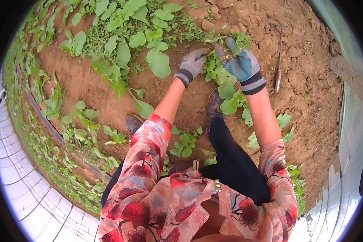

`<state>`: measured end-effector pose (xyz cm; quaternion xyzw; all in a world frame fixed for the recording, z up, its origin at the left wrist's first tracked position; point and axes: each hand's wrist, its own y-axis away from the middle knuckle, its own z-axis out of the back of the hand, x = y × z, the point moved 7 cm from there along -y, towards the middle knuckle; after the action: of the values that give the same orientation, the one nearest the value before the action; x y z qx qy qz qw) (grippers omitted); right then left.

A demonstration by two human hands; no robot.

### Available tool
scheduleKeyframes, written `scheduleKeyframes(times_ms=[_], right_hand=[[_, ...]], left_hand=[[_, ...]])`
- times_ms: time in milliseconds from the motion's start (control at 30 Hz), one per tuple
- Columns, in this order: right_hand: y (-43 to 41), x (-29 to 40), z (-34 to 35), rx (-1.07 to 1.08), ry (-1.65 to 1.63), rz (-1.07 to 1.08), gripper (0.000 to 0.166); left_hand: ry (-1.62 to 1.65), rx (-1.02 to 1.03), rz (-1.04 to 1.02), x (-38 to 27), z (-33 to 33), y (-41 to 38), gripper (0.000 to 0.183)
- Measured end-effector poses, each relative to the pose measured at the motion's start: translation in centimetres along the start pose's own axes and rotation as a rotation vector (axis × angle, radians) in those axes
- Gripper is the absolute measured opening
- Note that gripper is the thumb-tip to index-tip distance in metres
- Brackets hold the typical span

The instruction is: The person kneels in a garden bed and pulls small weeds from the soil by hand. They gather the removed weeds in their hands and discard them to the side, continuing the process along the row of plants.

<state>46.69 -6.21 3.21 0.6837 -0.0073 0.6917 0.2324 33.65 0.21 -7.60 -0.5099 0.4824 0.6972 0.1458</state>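
Observation:
My right hand (242, 65), in a grey glove with a teal-coated palm, grips a small bunch of weeds (243, 39). Thin roots show across its fingers. Close by on the left, my left hand (192, 65), in a matching grey glove, has its fingers curled by the stems of a leafy green seedling (220, 74). Whether those fingers hold a stem cannot be made out. The seedling's broad leaves spread below both hands, near my shoe (214, 104).
A thin hooked hand tool (279, 63) lies on cracked brown soil (308, 81) at the right. Low weeds (101, 39) and larger leafy plants (158, 60) grow at the upper left. Dark hose (44, 112) runs along the left. Plastic sheeting (355, 112) borders the right side.

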Motion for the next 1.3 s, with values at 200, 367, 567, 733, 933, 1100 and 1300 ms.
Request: scheduleKeyframes(times_ms=[200, 367, 567, 733, 933, 1100, 1300], right_hand=[[-3.1, -5.1, -1.6, -0.178, -1.235, -0.290, 0.027], [-2.4, -9.8, -1.3, -0.245, -1.236, -0.402, 0.019], [0.1, -10.9, -1.8, -0.337, -1.278, -0.468, 0.019], [1.0, -10.5, -2.7, -0.330, -1.279, -0.495, 0.021], [3.0, -12.2, -2.9, -0.329, -1.362, -0.586, 0.022], [3.3, -14.5, -2.5, -0.244, -1.365, -0.538, 0.022], [3.5, -14.2, -3.1, -0.288, -1.420, -0.585, 0.028]], left_hand=[[-0.588, -0.204, -0.416, -0.8, 0.4, 0.2, 0.030], [-0.368, -0.357, -0.141, 0.0, 3.2, -0.3, 0.042], [-0.660, -0.669, 0.137, -2.7, 5.6, -0.7, 0.065], [-0.859, -0.544, 0.079, -2.9, 5.2, -2.8, 0.052], [-1.261, -0.373, -0.032, -2.2, 4.8, -5.7, 0.034], [-1.018, -0.430, -0.160, -2.3, 6.1, -6.0, 0.031], [-0.435, -0.584, -0.253, -0.7, 8.2, -4.7, 0.034]])
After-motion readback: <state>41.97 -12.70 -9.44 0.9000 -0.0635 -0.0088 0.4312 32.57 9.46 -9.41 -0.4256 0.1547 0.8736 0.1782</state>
